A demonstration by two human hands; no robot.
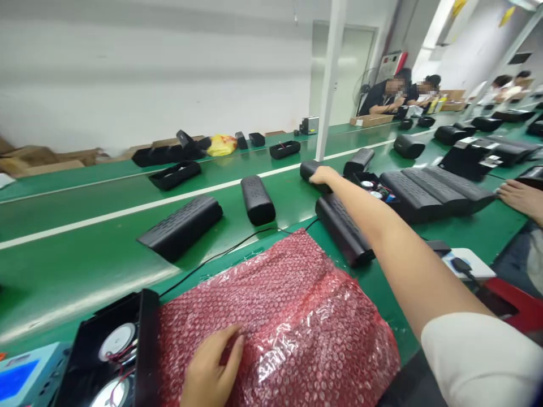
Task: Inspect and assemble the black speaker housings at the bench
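Observation:
My right hand (pixel 324 176) reaches far out over the green belt and closes over a black speaker housing (pixel 309 168) lying on the conveyor. My left hand (pixel 212 367) rests on the red bubble wrap (pixel 280 316) spread in front of me, fingers curled loosely against it. Beneath my right forearm lies another long black speaker housing (pixel 341 229). An open black housing with two round white drivers (pixel 114 353) sits at my lower left beside the bubble wrap.
Several black speaker housings (pixel 182 226) lie along the green conveyor (pixel 85 249). A black cable (pixel 220 251) runs across it. Another person's hand (pixel 520 195) rests at the right edge. Other people sit at the far end. A white post (pixel 328 79) stands mid-belt.

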